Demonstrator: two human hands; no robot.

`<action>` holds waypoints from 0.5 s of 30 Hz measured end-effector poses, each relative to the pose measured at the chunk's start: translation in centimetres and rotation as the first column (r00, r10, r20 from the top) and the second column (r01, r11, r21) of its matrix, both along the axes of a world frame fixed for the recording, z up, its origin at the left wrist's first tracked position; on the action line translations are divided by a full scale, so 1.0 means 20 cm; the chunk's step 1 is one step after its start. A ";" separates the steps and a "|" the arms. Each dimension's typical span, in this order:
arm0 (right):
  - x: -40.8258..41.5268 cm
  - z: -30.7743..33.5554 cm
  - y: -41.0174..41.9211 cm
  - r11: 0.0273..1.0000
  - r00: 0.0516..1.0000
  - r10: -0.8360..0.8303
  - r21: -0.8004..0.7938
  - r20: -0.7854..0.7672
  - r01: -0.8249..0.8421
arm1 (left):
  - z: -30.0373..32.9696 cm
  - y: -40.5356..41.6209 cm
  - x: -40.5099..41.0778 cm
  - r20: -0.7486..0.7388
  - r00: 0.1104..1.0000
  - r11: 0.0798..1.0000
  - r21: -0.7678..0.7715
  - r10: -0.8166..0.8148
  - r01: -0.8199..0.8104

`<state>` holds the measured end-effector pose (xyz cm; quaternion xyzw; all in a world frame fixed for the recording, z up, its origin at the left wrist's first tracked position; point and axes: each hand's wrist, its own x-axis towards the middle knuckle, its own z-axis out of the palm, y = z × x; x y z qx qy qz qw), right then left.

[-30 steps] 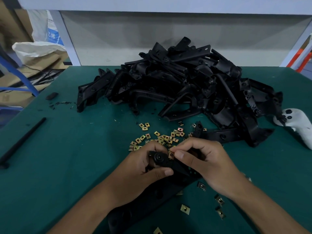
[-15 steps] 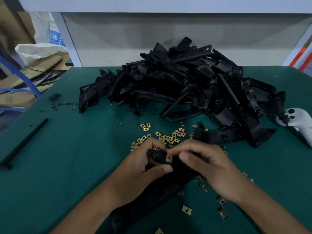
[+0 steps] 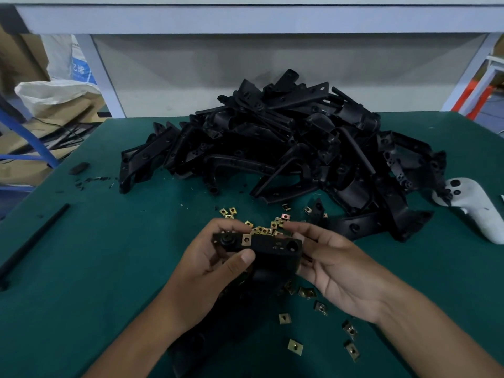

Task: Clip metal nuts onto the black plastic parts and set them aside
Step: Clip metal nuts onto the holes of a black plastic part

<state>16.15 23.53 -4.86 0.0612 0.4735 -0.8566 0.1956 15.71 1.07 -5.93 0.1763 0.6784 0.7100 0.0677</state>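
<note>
Now black plastic part point(image 3: 268, 248) lying left-right, metal nut point(image 3: 246, 239) clipped on

Only 2 forearms and 2 hands of the person show, entering from the lower edge of the head view. The left hand point(image 3: 212, 271) and the right hand point(image 3: 338, 271) are bare, with no glove, ring, watch or band on any finger or wrist that shows, and the nails are short and plain, the clearest being the left thumbnail. Both forearms are uncovered as far back as the bottom of the picture, so no sleeve, cuff or other clothing comes into sight.
</note>
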 end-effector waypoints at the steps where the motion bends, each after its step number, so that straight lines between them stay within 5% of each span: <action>1: 0.00 0.00 0.00 1.000 1.000 -0.001 0.013 -0.004 0.001 | 0.00 0.00 0.00 -0.004 1.000 1.000 -0.009 -0.015 0.015; 15: 0.01 0.02 0.00 1.000 0.998 0.028 -0.001 0.056 -0.028 | 0.04 -0.01 0.00 0.149 0.986 0.989 0.140 -0.070 0.049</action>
